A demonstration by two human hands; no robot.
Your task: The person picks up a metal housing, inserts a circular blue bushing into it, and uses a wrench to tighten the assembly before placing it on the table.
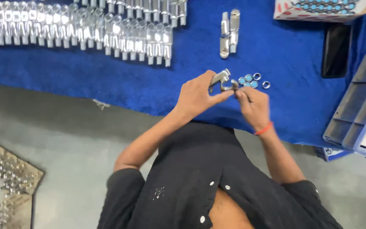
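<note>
My left hand [198,95] grips a shiny metal clamp fitting [220,79] just above the blue cloth [106,76]. My right hand [253,106], with an orange band at the wrist, pinches a small part at the fitting's end [234,86]; what it pinches is too small to tell. Several small nuts with blue inserts [250,80] lie on the cloth right beyond my fingers. Two finished fittings [229,32] lie side by side farther back.
Long rows of the same metal fittings [77,27] line the cloth's far left. A cardboard box of blue-insert nuts [323,9] stands at the back right, a black phone [336,50] beside it. A grey crate [356,110] sits right; loose metal parts [3,178] lie on a board on the floor.
</note>
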